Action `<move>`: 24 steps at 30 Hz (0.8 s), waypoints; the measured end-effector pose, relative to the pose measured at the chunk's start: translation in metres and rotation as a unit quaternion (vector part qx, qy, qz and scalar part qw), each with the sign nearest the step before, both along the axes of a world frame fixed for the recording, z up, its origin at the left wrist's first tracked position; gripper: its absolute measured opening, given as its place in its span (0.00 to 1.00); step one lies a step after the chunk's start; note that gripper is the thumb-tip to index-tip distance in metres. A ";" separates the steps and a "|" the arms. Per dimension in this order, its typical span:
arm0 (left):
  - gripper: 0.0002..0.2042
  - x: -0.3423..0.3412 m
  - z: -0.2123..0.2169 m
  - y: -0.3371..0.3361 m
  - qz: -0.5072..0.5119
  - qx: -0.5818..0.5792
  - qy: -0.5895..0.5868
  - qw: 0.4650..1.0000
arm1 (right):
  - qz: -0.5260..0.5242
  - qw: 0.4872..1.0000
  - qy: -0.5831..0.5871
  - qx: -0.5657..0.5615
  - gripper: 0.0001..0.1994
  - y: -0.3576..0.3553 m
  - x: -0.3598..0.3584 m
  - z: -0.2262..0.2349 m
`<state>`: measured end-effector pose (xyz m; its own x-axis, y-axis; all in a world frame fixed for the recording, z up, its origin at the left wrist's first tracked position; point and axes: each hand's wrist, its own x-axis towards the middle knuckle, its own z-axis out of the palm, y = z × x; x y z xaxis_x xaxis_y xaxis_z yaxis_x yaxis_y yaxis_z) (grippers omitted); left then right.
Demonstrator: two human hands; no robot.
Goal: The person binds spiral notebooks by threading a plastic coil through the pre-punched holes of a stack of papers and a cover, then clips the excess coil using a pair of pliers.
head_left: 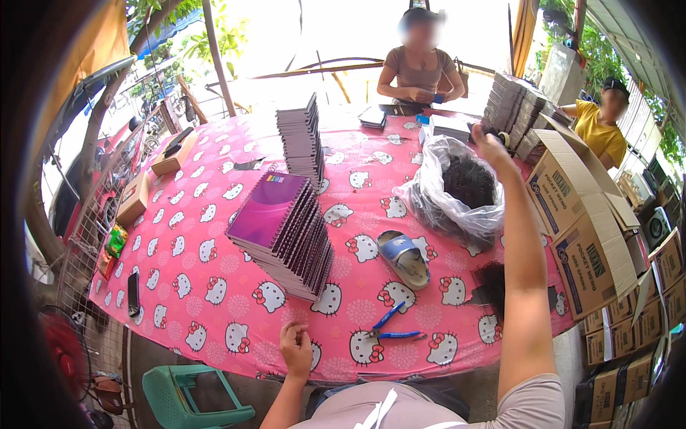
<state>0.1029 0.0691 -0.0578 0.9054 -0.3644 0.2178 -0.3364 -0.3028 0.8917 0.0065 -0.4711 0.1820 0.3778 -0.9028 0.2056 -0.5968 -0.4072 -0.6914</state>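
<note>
My right arm stretches far over the table, past a clear plastic bag (437,171) filled with dark stuff. At its end my right hand (489,149) is closed around something dark that I cannot make out. My left hand (295,348) rests at the near table edge, fingers loosely bent, with nothing seen in it. Just beyond it stands a tall stack of purple spiral notebooks (270,204). To its right lie two blue-handled tools (389,315), perhaps cutters, and a blue slide sandal (401,256). A dark bristly heap (489,287) sits beside my right forearm.
Another notebook stack (300,139) stands farther back. Bundled stacks (518,107) and open cardboard boxes (572,214) line the right side. A phone (133,293) lies at left, above a green stool (179,400). Two people, one across the table (420,68), are nearby.
</note>
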 end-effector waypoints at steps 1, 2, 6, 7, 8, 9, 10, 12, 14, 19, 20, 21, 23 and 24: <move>0.08 0.001 0.001 -0.001 -0.008 -0.011 -0.015 1.000 | -0.016 0.999 -0.040 -0.021 0.47 0.005 -0.005 0.006; 0.07 0.002 0.004 -0.002 -0.006 -0.017 -0.019 1.000 | 0.031 0.995 -0.061 -0.075 0.42 0.017 -0.010 0.007; 0.06 0.013 0.043 -0.006 0.043 -0.177 0.214 0.960 | 0.217 0.951 -0.116 -0.188 0.14 0.132 -0.046 -0.048; 0.06 0.017 0.061 -0.006 0.013 -0.208 0.159 0.965 | 0.301 0.934 -0.094 -0.171 0.18 0.169 -0.057 -0.073; 0.06 0.022 0.085 -0.005 0.018 -0.204 0.143 0.968 | 0.380 0.898 -0.041 -0.217 0.23 0.207 -0.069 -0.101; 0.06 0.030 0.112 -0.004 -0.069 -0.301 0.077 0.948 | 0.448 0.874 -0.010 -0.188 0.34 0.242 -0.076 -0.131; 0.06 0.035 0.141 -0.006 -0.098 -0.346 0.008 0.933 | 0.449 0.877 0.131 -0.113 0.41 0.270 -0.091 -0.153; 0.09 0.047 0.201 -0.010 -0.110 -0.299 -0.116 0.941 | 0.472 0.825 0.291 -0.106 0.42 0.301 -0.103 -0.191; 0.15 0.069 0.256 -0.025 -0.207 -0.208 -0.252 0.922 | 0.457 0.839 0.255 -0.146 0.41 0.311 -0.110 -0.212; 0.26 0.123 0.297 -0.095 -0.283 0.172 -0.391 0.859 | 0.437 0.848 0.174 -0.244 0.33 0.303 -0.094 -0.216; 0.28 0.129 0.292 -0.105 -0.284 0.238 -0.382 0.847 | 0.446 0.844 0.206 -0.217 0.32 0.303 -0.087 -0.214; 0.31 0.134 0.286 -0.112 -0.286 0.321 -0.353 0.831 | 0.458 0.831 0.219 -0.229 0.30 0.306 -0.077 -0.211; 0.34 0.138 0.273 -0.116 -0.317 0.410 -0.307 0.798 | 0.461 0.837 0.223 -0.193 0.27 0.305 -0.055 -0.199; 0.31 0.139 0.269 -0.117 -0.305 0.406 -0.313 0.803 | 0.452 0.854 0.213 -0.141 0.26 0.304 -0.041 -0.189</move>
<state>0.2420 -0.0483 0.2110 0.3105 -0.9502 0.0271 -0.9480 -0.3074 0.0823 -0.0347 -0.1675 -0.0074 0.9896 -0.1391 0.0361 -0.1230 -0.9496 -0.2883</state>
